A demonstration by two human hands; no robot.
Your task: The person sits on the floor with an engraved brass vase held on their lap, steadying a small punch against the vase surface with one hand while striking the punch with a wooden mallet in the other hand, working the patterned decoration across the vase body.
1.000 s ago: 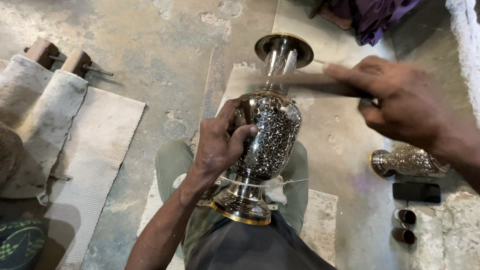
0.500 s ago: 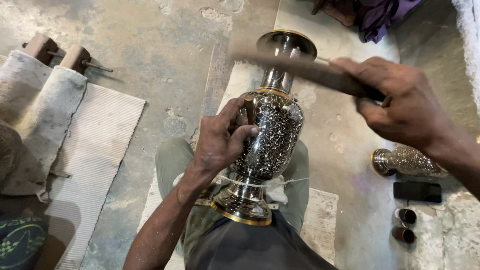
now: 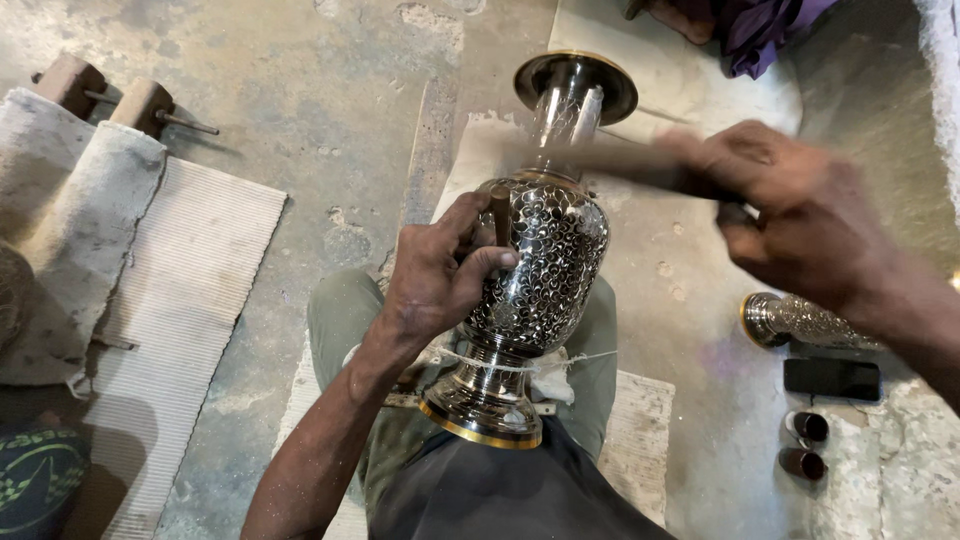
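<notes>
Gripping a short punch point(image 3: 500, 214) against the vase point(image 3: 545, 270), the left hand point(image 3: 435, 275) steadies it; the right hand point(image 3: 800, 215), clenched on a blurred hammer point(image 3: 600, 160), hangs just above.

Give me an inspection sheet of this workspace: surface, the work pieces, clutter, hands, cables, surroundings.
Surface: worn concrete floor with pale mats.
Job's things: engraved metal vase lying across the person's lap, string tied round its foot; small chisel set against its body; blurred striking tool.
Clutter: second vase lying on its side, dark phone, two small cups.
Hands: left hand holds the chisel on the vase; right hand grips the striking tool, motion-blurred.
Cables: nothing seen.
Surroundings: two wooden-handled tools, grey cloth rolls, purple fabric.
</notes>
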